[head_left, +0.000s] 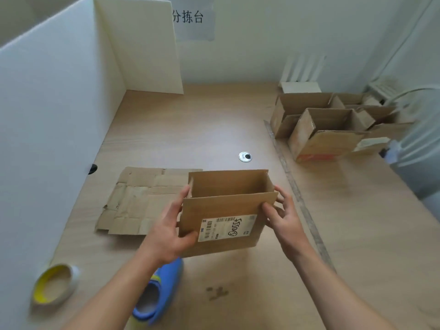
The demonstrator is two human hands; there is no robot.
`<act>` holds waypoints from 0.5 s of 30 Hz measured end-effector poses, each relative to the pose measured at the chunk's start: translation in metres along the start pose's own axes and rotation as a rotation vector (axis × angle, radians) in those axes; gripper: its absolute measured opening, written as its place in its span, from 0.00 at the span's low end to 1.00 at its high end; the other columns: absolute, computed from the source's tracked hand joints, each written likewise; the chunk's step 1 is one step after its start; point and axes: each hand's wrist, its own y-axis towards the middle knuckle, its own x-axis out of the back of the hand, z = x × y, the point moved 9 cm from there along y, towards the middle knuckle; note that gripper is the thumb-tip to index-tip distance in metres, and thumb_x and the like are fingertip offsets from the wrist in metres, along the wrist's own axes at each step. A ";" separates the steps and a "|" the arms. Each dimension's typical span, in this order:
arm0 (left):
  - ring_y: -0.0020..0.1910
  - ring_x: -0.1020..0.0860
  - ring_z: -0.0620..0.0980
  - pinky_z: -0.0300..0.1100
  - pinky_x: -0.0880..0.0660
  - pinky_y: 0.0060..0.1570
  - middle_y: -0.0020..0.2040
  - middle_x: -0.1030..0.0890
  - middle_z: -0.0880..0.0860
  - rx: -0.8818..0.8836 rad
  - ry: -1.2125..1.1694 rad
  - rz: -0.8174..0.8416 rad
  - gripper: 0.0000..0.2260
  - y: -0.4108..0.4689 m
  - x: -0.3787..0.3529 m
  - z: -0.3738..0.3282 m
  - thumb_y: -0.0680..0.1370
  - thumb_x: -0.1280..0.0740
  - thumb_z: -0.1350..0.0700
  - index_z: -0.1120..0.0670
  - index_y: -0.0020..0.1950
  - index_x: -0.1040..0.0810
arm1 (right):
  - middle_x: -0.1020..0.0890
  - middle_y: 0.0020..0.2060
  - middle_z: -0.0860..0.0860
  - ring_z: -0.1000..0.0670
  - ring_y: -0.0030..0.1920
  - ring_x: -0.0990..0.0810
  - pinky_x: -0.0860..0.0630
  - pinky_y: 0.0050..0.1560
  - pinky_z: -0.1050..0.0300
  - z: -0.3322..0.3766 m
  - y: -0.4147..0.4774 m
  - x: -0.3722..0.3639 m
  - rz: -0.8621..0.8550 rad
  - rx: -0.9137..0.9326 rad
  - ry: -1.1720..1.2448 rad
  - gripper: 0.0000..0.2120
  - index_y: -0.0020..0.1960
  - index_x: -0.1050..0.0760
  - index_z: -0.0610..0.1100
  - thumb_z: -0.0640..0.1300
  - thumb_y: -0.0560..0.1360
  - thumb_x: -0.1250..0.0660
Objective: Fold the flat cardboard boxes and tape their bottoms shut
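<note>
Gripping the cardboard box [226, 208] at both ends now, open side up and label toward the camera: left hand [173, 232] curled round the left edge with thumb on the front panel, right hand [283, 217] pinching the right edge. Held above the surface [190, 129], just right of a flat cardboard sheet [140, 201] (creased, ragged at one corner). Nearer in, a yellow-rimmed tape roll [41, 291] and a blue tape dispenser [166, 277]; far right, a cluster of folded boxes [333, 141].
</note>
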 end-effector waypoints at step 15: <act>0.62 0.33 0.23 0.23 0.30 0.55 0.70 0.28 0.46 0.092 -0.039 -0.208 0.23 -0.091 -0.070 0.001 0.75 0.28 0.50 0.31 0.65 0.29 | 0.26 0.60 0.59 0.63 0.61 0.27 0.23 0.53 0.60 -0.038 -0.090 0.070 0.074 0.065 -0.279 0.12 0.58 0.22 0.59 0.48 0.76 0.29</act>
